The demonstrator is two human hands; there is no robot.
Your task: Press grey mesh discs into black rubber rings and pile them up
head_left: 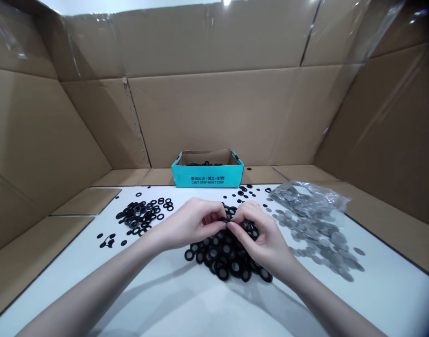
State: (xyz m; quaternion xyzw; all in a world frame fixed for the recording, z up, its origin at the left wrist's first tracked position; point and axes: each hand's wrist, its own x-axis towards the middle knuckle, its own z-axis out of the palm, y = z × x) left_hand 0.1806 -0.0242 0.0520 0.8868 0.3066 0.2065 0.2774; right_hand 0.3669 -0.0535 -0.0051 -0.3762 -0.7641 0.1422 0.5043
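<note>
In the head view, the left hand (196,222) and the right hand (265,229) meet at the frame's centre, thumbs and forefingers pinched together on a small black ring (225,219), partly hidden by the fingertips. Just below them lies a heap of black rings with grey centres (223,257). Open black rings (140,215) are scattered at centre left. At centre right, grey discs (321,241) spread below a clear plastic bag (309,199). A turquoise box (207,176) stands at upper centre, dark pieces inside.

The front of the blue box (207,176) reads "CAN'T STOP WON'T STOP", with a line of Chinese characters (207,178) just above it, including "运动", "潮流" and "好物".
</note>
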